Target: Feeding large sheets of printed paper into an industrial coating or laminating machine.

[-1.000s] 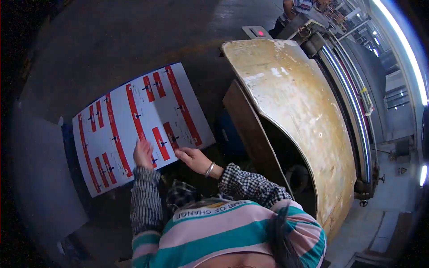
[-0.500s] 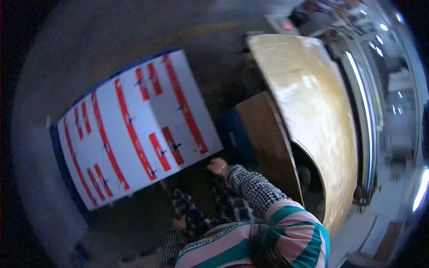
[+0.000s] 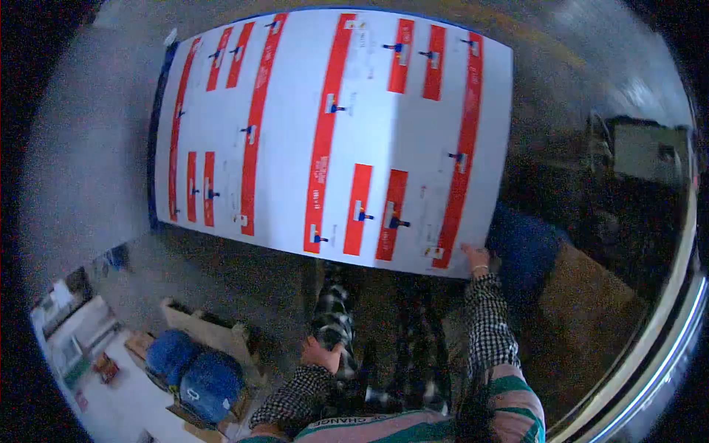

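Note:
A large white board point(image 3: 292, 111) with red strips and small dark blue pieces on them lies flat before me. My right hand point(image 3: 477, 258) is closed at its near right corner, fingers over the edge. Beyond the wrist runs a black-and-white checked sleeve point(image 3: 491, 317). My left hand point(image 3: 323, 354) hangs low beside my plaid trousers point(image 3: 336, 310). Its fingers are loosely bent and apart, and nothing shows in them. Part of that palm is hidden.
Right of the board stand a blue box-like thing point(image 3: 524, 240) and a brown panel point(image 3: 583, 295). A pale curved edge point(image 3: 628, 369) runs along the lower right. Blue rounded containers point(image 3: 210, 384) stand lower left beside a wooden piece point(image 3: 207, 332).
The view has swung round, so the board appears larger and higher. My right hand has come onto its near right corner. The pale curved sheet has mostly left view; blue containers have appeared.

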Demonstrator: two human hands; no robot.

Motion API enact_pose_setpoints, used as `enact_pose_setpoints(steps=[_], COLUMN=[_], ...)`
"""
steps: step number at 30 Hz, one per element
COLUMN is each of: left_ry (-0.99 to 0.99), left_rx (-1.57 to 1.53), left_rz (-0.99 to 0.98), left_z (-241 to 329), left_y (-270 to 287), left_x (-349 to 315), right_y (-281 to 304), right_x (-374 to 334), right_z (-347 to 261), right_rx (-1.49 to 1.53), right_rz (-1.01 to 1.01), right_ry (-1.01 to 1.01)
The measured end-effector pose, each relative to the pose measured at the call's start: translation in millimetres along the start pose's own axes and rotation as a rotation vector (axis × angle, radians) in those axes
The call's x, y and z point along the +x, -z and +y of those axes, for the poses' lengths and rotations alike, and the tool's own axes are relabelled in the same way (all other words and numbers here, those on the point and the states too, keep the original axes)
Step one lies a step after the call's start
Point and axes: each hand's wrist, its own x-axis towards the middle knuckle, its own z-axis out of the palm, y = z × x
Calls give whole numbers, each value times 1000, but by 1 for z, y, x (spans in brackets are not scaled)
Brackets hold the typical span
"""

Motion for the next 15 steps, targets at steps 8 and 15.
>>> enact_pose_setpoints(steps=[8,15], left_ry=[68,151], left_rx=[41,70], left_rz=[-121,-285], left_z=[121,126], left_y=[110,137], left_x=[-3,-10], right_y=[32,31], right_x=[-14,-4], right_z=[7,15], right_rx=[-166,294], right_rz=[328,23], right_ry=[-92,-90])
